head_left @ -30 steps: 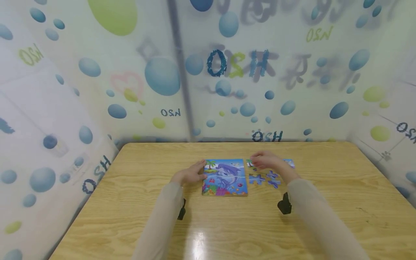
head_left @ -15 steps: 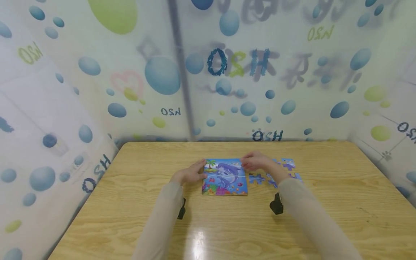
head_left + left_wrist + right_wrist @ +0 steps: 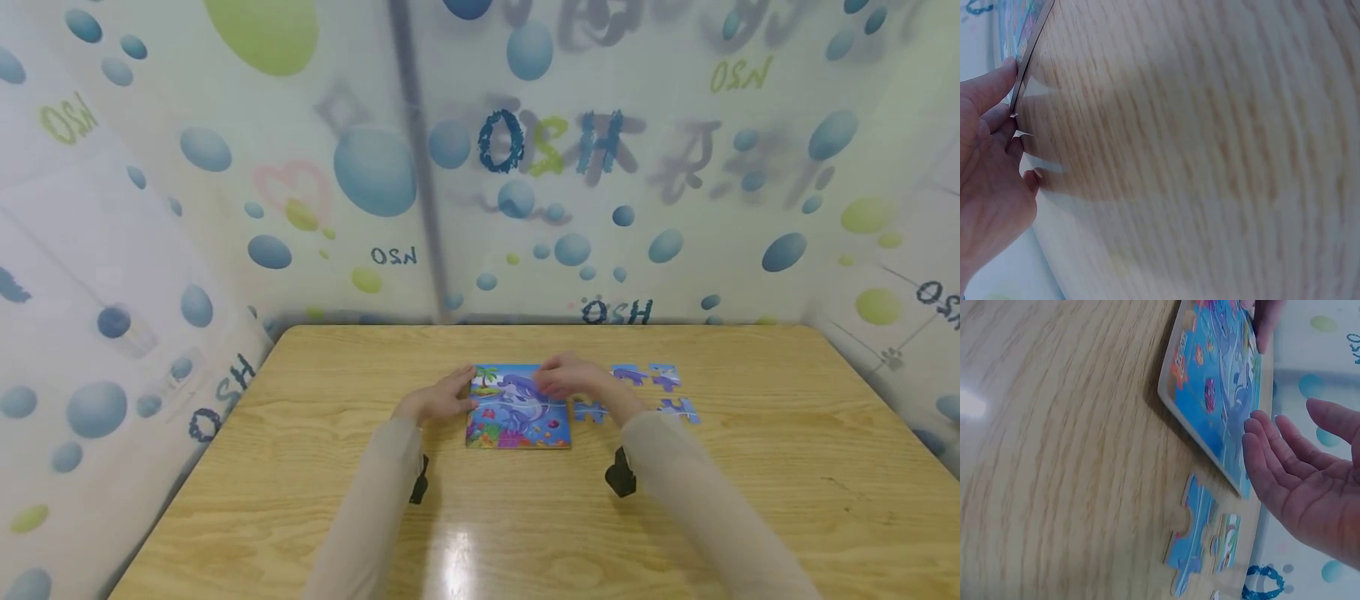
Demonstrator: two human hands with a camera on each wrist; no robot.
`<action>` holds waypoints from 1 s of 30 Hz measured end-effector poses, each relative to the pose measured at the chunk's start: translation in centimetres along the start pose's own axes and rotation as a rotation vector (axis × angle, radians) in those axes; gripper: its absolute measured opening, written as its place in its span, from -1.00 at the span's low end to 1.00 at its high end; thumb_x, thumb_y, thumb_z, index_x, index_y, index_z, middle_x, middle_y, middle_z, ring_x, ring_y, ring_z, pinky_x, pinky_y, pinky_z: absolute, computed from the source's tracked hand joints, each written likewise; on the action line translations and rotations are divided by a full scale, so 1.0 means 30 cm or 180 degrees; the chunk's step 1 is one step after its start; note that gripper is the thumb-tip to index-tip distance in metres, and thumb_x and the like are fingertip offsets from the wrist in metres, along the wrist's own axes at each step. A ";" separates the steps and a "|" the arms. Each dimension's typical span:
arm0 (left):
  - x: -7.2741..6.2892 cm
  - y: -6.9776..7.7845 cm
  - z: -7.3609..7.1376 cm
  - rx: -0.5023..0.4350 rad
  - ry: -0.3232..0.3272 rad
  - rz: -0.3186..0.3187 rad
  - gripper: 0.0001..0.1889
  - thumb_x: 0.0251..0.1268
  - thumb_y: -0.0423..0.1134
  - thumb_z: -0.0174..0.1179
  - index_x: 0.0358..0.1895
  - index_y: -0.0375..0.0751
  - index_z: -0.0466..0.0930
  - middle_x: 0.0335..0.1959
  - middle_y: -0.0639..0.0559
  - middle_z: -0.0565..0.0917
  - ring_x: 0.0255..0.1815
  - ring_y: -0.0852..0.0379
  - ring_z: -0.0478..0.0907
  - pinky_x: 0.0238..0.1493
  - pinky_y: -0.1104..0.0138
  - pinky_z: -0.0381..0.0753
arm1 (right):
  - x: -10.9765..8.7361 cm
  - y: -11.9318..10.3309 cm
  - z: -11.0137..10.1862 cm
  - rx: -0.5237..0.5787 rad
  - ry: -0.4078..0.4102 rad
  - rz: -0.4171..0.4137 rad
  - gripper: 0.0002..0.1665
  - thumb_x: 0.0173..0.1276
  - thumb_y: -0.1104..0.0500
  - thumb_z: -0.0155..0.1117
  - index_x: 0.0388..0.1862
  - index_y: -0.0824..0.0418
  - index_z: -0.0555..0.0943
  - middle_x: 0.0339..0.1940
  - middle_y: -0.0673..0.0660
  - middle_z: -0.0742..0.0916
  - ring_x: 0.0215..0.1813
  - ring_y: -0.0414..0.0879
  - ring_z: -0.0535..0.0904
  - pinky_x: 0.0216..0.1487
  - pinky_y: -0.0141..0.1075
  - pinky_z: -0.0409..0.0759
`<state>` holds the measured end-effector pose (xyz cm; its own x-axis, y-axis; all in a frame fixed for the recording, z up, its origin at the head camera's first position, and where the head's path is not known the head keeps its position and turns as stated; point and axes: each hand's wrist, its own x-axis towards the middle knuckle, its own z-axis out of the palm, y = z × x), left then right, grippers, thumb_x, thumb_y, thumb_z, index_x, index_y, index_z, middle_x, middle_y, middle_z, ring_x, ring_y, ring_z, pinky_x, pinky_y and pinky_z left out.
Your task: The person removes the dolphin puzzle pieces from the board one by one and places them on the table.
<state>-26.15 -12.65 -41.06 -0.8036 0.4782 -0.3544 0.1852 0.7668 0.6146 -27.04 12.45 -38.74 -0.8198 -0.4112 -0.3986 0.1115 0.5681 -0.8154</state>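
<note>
A dolphin picture puzzle board (image 3: 517,417) lies flat on the wooden table. My left hand (image 3: 441,400) rests at its left edge; in the left wrist view the thumb (image 3: 999,84) touches the board's side. Over the upper right of the board is my right hand (image 3: 566,377). The right wrist view shows this hand's fingers (image 3: 1272,453) loosely extended, thumb apart, with nothing visible between them. Loose jigsaw pieces lie right of the board: a purple-and-blue piece (image 3: 628,374), another (image 3: 666,377), a lower one (image 3: 681,410) and one near the board (image 3: 589,412). The right forearm hides part of that area.
The wooden table (image 3: 315,500) extends in front of and around the board. Behind its far edge stands a pale curtain (image 3: 480,233) printed with blue and green bubbles. Similar walls rise at both sides. A black wrist device (image 3: 621,473) sits under the right sleeve.
My right hand has moved left, from above the loose pieces to over the puzzle board, uncovering pieces on the right. My left hand has stayed at the board's left edge.
</note>
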 end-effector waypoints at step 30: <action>-0.007 0.008 -0.006 -0.0042 -0.0034 -0.0038 -0.31 0.40 -0.16 -0.08 0.45 -0.24 -0.23 0.50 -0.13 -0.25 0.51 -0.08 -0.34 0.48 0.03 -0.27 | 0.080 -0.083 0.209 -0.1037 0.0018 -0.0220 -0.64 0.34 0.05 0.09 -0.06 0.27 0.61 -0.11 0.15 0.69 -0.03 0.00 0.58 0.02 -0.14 0.57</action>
<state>-26.03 -12.63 -40.71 -0.7996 0.4737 -0.3692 0.1682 0.7668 0.6195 -25.76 5.58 -40.28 -0.8224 -0.4533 -0.3437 -0.1294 0.7375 -0.6629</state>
